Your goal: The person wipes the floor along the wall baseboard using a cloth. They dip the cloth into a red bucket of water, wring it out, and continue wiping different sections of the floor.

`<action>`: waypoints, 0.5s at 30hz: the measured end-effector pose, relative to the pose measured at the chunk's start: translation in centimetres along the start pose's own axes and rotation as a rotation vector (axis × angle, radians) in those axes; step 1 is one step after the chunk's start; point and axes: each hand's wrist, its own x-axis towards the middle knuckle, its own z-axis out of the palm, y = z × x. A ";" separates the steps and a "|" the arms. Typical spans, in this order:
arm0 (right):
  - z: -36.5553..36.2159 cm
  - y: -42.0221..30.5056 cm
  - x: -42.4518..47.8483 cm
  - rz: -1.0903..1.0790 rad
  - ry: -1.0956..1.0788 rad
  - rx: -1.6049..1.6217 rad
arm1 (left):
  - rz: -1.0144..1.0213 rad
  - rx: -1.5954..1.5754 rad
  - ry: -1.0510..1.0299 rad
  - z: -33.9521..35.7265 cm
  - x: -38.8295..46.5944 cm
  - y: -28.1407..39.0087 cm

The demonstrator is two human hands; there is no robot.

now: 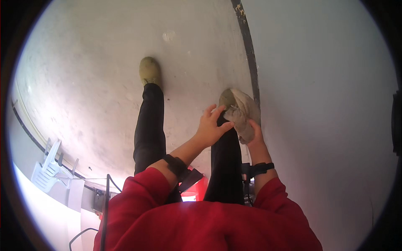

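Observation:
A crumpled beige-grey cloth [242,117] hangs low beside my right shoe [227,98], partly covering it. My right hand [256,133] grips the cloth's near end, the thumb along its right side. Just left of the cloth is my left hand [213,125], its fingers spread and nothing held in them; whether a fingertip touches the cloth cannot be told. My other shoe [150,71], olive green, stands flat on the floor further left.
Pale, scuffed floor [110,62] lies beneath. A dark baseboard [249,53] and a grey wall [314,94] run close along the right. A light blue plastic chair [48,171] is at the far left, and a red object [201,188] shows behind my legs.

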 end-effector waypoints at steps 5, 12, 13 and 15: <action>1.3 0.9 -1.2 -0.034 -0.322 -0.302 | 0.040 -0.258 -0.153 0.6 0.3 0.3; 6.0 1.9 -1.6 -0.150 -0.119 -0.192 | -0.466 -0.701 0.012 0.6 1.1 0.9; 6.3 2.5 -1.3 -0.194 -0.045 -0.266 | -0.459 -0.708 0.069 0.9 1.1 0.2; 6.9 4.0 -0.4 -0.275 0.102 -0.413 | -0.447 -0.723 0.154 1.1 1.1 -0.5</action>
